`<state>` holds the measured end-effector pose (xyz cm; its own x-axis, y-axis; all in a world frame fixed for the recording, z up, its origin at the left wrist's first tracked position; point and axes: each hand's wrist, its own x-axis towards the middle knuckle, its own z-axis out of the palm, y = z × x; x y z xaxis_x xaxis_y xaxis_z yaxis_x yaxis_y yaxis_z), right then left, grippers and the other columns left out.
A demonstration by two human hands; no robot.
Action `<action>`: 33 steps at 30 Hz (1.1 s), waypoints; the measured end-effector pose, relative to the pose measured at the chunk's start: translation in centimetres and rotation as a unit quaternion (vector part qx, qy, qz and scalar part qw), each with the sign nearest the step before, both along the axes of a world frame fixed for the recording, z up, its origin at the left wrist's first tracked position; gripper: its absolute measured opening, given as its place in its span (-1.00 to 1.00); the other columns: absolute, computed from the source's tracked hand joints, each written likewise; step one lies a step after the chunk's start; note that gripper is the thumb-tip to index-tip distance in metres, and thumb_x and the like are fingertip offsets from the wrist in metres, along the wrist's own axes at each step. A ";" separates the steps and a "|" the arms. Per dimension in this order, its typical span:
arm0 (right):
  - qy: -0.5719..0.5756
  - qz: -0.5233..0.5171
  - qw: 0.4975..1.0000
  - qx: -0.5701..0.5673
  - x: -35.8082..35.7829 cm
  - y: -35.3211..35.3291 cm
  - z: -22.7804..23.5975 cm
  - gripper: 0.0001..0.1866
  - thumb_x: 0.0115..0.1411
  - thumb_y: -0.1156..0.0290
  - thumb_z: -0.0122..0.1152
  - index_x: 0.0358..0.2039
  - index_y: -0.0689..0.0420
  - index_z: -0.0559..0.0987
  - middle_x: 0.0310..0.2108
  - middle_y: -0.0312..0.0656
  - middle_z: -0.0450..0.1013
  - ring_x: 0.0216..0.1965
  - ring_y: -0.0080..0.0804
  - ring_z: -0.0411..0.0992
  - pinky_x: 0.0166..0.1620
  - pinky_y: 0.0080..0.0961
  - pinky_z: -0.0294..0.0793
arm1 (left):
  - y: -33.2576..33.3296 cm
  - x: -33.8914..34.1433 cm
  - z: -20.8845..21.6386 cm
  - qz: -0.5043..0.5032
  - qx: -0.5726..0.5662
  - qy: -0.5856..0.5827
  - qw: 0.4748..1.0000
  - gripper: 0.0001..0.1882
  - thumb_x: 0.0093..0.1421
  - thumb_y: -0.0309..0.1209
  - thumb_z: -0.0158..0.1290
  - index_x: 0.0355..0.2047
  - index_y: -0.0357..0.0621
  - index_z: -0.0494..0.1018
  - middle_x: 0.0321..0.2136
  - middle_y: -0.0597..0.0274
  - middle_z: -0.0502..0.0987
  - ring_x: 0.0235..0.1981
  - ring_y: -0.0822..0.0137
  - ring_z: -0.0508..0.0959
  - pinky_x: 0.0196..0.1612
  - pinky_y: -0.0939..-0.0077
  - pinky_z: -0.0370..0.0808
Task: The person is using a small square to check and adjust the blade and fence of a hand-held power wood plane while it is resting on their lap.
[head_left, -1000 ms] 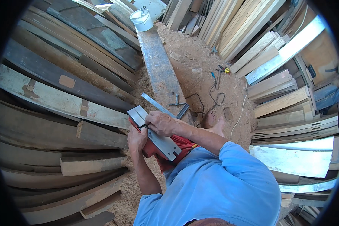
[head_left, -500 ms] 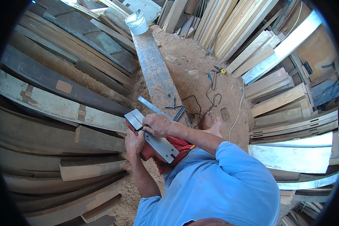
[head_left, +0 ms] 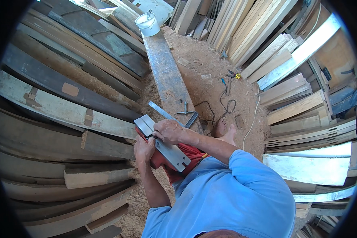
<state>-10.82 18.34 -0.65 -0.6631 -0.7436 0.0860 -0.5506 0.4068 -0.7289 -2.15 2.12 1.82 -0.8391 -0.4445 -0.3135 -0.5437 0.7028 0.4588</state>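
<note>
An electric hand planer (head_left: 171,154) with a red body lies in my lap, its silver metal sole turned upward. My left hand (head_left: 144,149) wraps around the planer's side near the gap in the sole. Across the sole, my right hand (head_left: 167,131) rests with fingers bent together at that gap. Whatever those fingertips hold, if anything, is hidden beneath the hand. Just beyond the hands, a try square with a metal blade (head_left: 162,112) and dark stock (head_left: 191,119) lies on a low plank, beside a T-shaped metal tool (head_left: 185,109).
The long worn plank (head_left: 162,63) stretches away to a white bucket (head_left: 148,26). Boards (head_left: 59,109) are stacked at left, and more timber (head_left: 293,101) lines the right. Black cable (head_left: 227,105), a yellow tape measure (head_left: 238,76) and wood shavings lie on the floor near my bare feet (head_left: 225,133).
The whole view has shifted slightly. Both hands stay on the planer in nearly the same pose, with the right fingers still at the gap in the sole.
</note>
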 end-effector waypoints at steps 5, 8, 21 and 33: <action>-0.005 0.009 0.999 -0.043 0.1 0.2 -0.8 -0.83 0.29 0.36 0.23 -0.23 0.20 0.53 -0.25 0.03 0.52 -0.09 0.08 0.51 0.02 -0.07 0.47 | -0.1 0.0 -0.2 -0.004 0.001 0.002 1.000 -0.31 0.20 -0.01 0.05 0.04 -0.49 0.34 -0.04 -0.54 0.54 0.07 -0.41 0.53 0.16 -0.13 0.42; 0.007 0.016 1.000 0.017 -0.2 0.2 -0.7 -0.83 0.29 0.35 0.23 -0.22 0.18 0.54 -0.26 0.02 0.51 -0.09 0.07 0.51 0.02 -0.08 0.47 | -0.1 -0.2 -0.2 -0.003 0.000 0.004 1.000 -0.31 0.20 0.00 0.05 0.03 -0.49 0.34 -0.05 -0.54 0.55 0.06 -0.41 0.53 0.17 -0.13 0.42; 0.016 0.011 0.999 -0.048 0.4 0.3 -0.9 -0.80 0.34 0.26 0.22 -0.19 0.13 0.55 -0.27 -0.02 0.52 -0.10 0.05 0.52 -0.01 -0.09 0.48 | -0.2 -0.1 -0.2 -0.001 -0.009 -0.016 1.000 -0.31 0.19 0.00 0.06 0.03 -0.47 0.35 -0.04 -0.53 0.55 0.06 -0.41 0.54 0.16 -0.14 0.45; 0.022 0.000 1.000 0.007 0.2 0.0 -0.4 -0.74 0.35 0.21 0.19 -0.22 0.18 0.55 -0.26 0.06 0.53 -0.09 0.09 0.53 0.01 -0.04 0.48 | 0.0 -0.2 -0.1 0.008 -0.007 -0.027 1.000 -0.32 0.19 0.00 0.06 0.04 -0.44 0.35 -0.03 -0.51 0.55 0.06 -0.39 0.55 0.14 -0.14 0.46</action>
<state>-10.63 18.39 -1.02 -0.6581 -0.7456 0.1044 -0.5826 0.4165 -0.6979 -2.33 2.08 1.69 -0.8138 -0.4621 -0.3523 -0.5786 0.7005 0.4178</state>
